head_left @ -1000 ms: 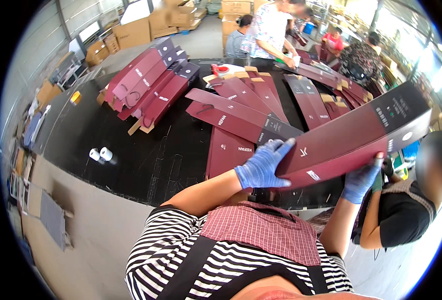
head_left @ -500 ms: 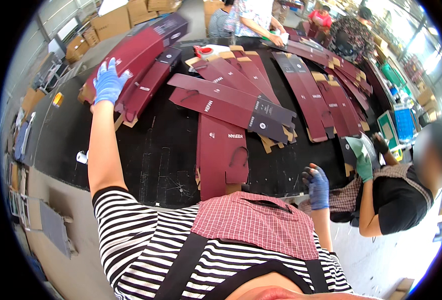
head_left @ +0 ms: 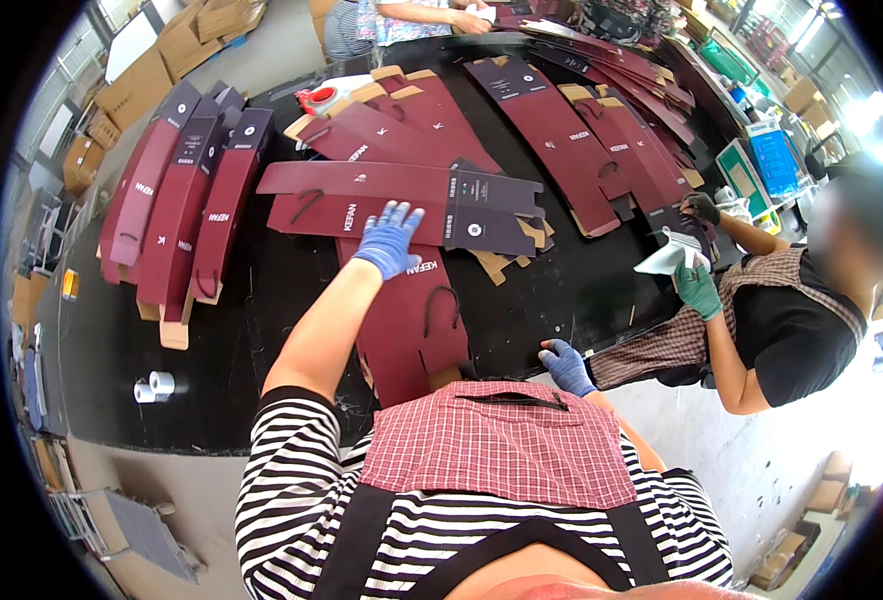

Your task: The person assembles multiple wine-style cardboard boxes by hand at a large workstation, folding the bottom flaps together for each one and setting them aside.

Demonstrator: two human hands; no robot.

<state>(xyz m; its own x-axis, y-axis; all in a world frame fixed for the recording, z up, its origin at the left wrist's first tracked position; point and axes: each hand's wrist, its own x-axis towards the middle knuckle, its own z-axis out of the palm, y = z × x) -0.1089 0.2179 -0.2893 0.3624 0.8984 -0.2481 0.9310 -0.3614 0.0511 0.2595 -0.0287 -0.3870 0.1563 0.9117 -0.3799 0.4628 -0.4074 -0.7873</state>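
Observation:
My left hand (head_left: pixel 390 240), in a blue glove with bare fingertips, is spread over the lower edge of a flat maroon carton (head_left: pixel 312 180). That carton has a dark end panel and a black cord handle, and lies crosswise. Beneath it another flat maroon carton (head_left: pixel 397 325) points toward me, its near end by my apron. My right hand (head_left: pixel 568 366), also blue-gloved, hangs at the table's near edge with fingers loosely bent apart, holding nothing. Whether the left palm presses on the carton or hovers just above it, I cannot tell.
Folded-up maroon boxes (head_left: pixel 177 215) lie side by side at the left. Tape rolls (head_left: pixel 162 384) sit near the front left, a red-and-white tape dispenser (head_left: pixel 322 97) farther back. More flat cartons (head_left: pixel 552 140) spread right. A co-worker (head_left: pixel 792 320) at the right holds white material.
My left hand has left the boxes at the left and come right to the flat cartons. The box it was on now lies beside the others. My right hand has shifted left; the view has turned.

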